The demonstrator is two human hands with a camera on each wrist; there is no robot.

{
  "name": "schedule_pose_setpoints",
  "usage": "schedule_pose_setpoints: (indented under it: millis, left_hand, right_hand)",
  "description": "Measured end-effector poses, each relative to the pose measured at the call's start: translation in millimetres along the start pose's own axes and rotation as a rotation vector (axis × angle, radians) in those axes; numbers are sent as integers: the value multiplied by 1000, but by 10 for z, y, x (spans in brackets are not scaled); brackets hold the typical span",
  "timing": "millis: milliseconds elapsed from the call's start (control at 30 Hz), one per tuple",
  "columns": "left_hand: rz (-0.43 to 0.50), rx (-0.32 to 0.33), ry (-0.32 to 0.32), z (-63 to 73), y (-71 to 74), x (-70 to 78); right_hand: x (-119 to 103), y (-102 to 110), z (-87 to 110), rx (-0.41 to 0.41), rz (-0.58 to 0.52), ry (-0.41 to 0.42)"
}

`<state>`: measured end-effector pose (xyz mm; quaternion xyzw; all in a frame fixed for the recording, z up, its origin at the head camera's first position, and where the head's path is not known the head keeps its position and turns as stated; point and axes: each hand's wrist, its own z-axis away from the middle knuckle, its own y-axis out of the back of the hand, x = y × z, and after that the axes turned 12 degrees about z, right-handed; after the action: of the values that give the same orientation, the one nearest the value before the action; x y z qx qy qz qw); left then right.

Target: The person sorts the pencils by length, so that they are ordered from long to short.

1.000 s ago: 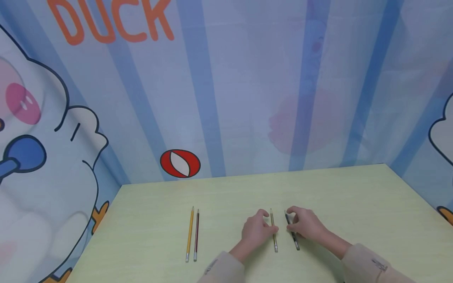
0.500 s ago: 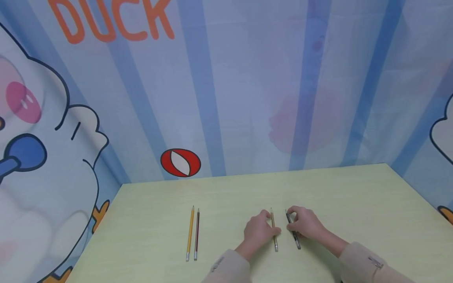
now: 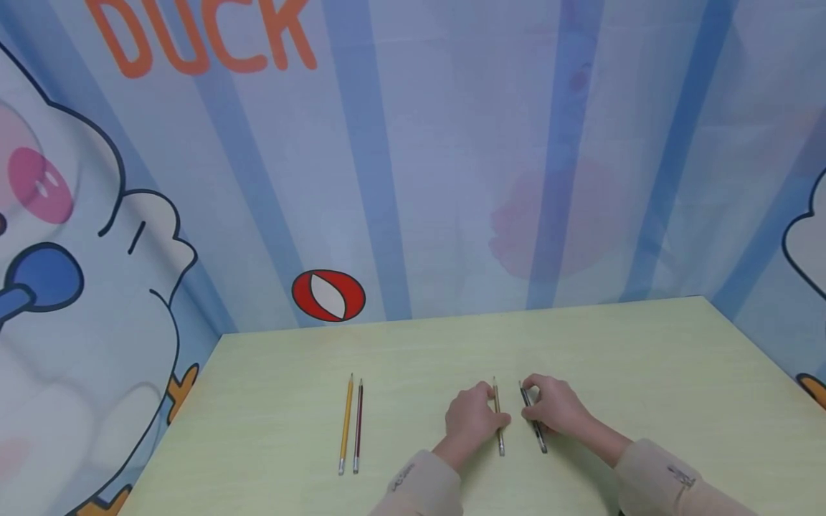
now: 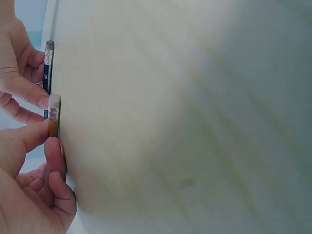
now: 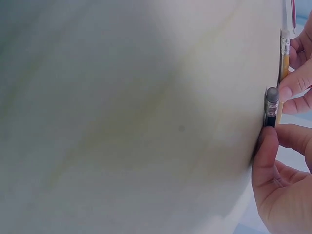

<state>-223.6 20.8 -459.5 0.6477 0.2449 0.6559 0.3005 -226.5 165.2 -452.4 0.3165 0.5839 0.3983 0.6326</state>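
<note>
Four pencils, sharpened ends toward the far edge of the surface (image 3: pixel 419 369); one yellow pencil (image 3: pixel 346 424) and one dark red pencil (image 3: pixel 358 427), side by side and apart, lower middle of the frame, left of centre, touched by neither hand; one gold pencil (image 3: pixel 500 442), right of centre, held by the left hand (image 3: pixel 473 417), thumb and fingers closed narrowly about it; one black pencil (image 3: pixel 538 436), just right of that and tilted, eraser end to the right, pinched by the right hand (image 3: pixel 556 405); whether either held pencil is lifted cannot be told; two beige sleeves (image 3: pixel 422 487), lower edge; one striped backdrop (image 3: pixel 452 179) with orange lettering (image 3: pixel 274 36), upper left, and a red oval (image 3: pixel 353 288), left of centre.

Change noted: left hand and cuff slightly further right than a second ago; right hand nearly in place; all four pencils practically where they were; judged from this, the work is at a pause or a small adjustment of grip, with no pencil being carried.
</note>
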Motion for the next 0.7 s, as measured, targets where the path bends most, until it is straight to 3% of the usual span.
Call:
schedule_pose_setpoints:
  millis: [400, 700]
  left_hand:
    - [-13, -21, -20, -10, 29, 4]
    - [60, -67, -67, -22, 69, -36]
  right_hand:
    - [-31, 19, 6, -12, 22, -24]
    - [-37, 28, 15, -21, 16, -32]
